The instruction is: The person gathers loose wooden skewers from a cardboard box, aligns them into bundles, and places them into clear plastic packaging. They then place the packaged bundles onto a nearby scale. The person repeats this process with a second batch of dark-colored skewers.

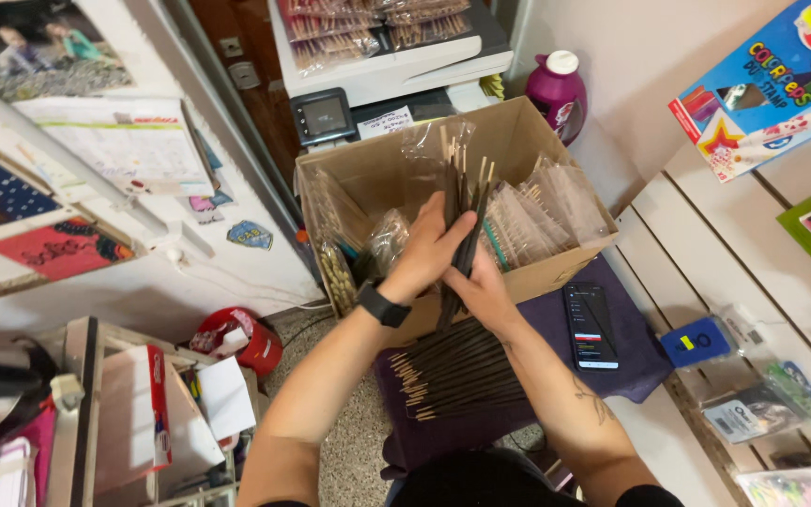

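Note:
My left hand (429, 252) and my right hand (482, 293) press together around a small bunch of dark incense sticks (465, 211), held upright with the bare wooden ends up. A black watch (383, 306) sits on my left wrist. Below my hands a loose pile of the same dark sticks (452, 376) lies on a purple cloth (556, 329). Behind my hands stands an open cardboard box (396, 164) filled with clear bags of packed sticks (542, 211).
A black phone (590, 326) lies on the purple cloth to the right. A white slatted wall (696, 253) holds small packaged goods. A printer (377, 66) and a purple bottle (558, 89) stand behind the box. A red bucket (237, 338) and a cluttered shelf sit at left.

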